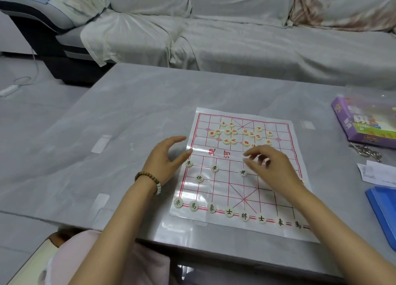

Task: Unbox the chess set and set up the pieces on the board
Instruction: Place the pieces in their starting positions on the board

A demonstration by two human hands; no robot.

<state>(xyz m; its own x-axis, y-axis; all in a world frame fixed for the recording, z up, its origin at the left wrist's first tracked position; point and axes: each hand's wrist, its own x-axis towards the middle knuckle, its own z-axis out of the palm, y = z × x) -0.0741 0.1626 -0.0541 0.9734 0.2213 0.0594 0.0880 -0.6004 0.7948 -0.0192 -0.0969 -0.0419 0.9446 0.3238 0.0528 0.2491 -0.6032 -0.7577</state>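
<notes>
A white paper board point(216, 200) with a red grid lies on the grey table. Black-lettered round pieces stand in a row point(229, 212) along its near edge, and a few more point(214, 168) sit on points further up. Several red-lettered pieces point(233, 132) lie in a loose cluster on the far half. My left hand point(166, 158) hovers at the board's left edge, fingers relaxed and spread, holding nothing. My right hand point(272, 166) hangs over the board's middle with loosely curled fingers; I see no piece in it.
The purple chess box point(364, 121) lies at the table's right, with a metal key ring point(367, 152), white paper slips point(379, 173) and a blue folder point(383, 211) nearer me. A covered sofa point(235, 40) stands behind the table point(107, 134).
</notes>
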